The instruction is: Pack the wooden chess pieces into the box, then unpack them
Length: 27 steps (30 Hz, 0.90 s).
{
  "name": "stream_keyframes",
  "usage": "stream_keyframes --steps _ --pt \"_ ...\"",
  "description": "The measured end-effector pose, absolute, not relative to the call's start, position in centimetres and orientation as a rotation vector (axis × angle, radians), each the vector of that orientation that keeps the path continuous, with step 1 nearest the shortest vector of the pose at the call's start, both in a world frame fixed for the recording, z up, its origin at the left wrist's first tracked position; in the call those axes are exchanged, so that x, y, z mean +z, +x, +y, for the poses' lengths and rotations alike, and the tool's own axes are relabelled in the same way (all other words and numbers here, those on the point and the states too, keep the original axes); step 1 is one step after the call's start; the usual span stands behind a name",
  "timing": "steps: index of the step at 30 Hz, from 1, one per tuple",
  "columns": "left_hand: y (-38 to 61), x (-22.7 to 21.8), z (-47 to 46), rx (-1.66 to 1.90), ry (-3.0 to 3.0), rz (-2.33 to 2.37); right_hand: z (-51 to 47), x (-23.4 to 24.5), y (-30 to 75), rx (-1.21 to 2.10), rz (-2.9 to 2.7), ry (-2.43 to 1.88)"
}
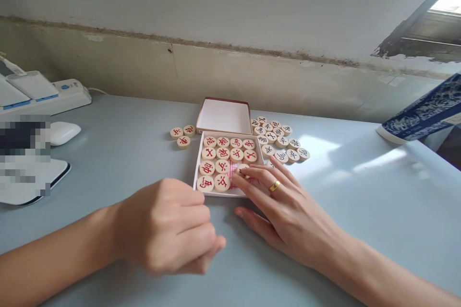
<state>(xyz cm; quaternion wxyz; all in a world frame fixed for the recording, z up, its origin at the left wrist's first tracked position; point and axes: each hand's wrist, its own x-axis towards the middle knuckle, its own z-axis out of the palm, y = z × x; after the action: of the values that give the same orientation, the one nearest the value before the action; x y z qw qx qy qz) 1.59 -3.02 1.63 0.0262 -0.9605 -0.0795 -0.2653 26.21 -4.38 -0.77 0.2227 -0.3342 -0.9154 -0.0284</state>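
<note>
A shallow white box (196, 172) lies on the pale blue table (126, 153), filled with round wooden chess discs bearing red characters (222, 154). My right hand (288, 211), wearing a gold ring, lies flat with fingers stretched out, its fingertips touching a disc (242, 169) at the box's lower right. My left hand (169, 228) rests on the table in front of the box, curled into a loose fist; whether it holds anything is hidden. The box lid (224, 116) stands open behind the box.
Several discs with dark characters (279, 141) lie right of the box. Three red-character discs (183, 134) sit to its left. A white mouse (63, 133), a white device (43, 93) and a tablet are at far left. A blue patterned object (425, 115) is at right.
</note>
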Motion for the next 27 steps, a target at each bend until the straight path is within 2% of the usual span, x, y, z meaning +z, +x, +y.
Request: stream_keyframes --steps 5,7,9,13,15,24,27 --pt "1.9 1.5 -4.1 -0.847 -3.088 -0.226 -4.3 -0.8 26.4 -0.023 -2.508 -0.889" --pt "2.1 1.9 -4.5 -0.831 -3.206 -0.364 -4.3 -0.7 26.5 -0.024 -2.478 -0.865" --pt "2.3 2.6 -4.9 -0.779 -3.471 -0.771 -4.3 -0.4 26.6 -0.054 -2.440 -0.826" --pt "2.7 3.9 -5.1 -0.481 -3.797 -2.206 -4.8 0.4 26.6 -0.027 -2.405 -0.644" --pt "2.8 4.0 -5.0 -0.413 -3.776 -2.553 -5.2 0.7 26.4 0.015 -2.426 -0.550" --pt "2.7 2.6 -4.3 -0.385 -3.808 -2.596 -5.3 0.7 26.4 0.096 -2.482 -0.440" --pt "2.4 2.5 -4.4 -0.204 -3.767 -2.724 -5.4 0.7 26.6 0.167 -2.497 -0.420"
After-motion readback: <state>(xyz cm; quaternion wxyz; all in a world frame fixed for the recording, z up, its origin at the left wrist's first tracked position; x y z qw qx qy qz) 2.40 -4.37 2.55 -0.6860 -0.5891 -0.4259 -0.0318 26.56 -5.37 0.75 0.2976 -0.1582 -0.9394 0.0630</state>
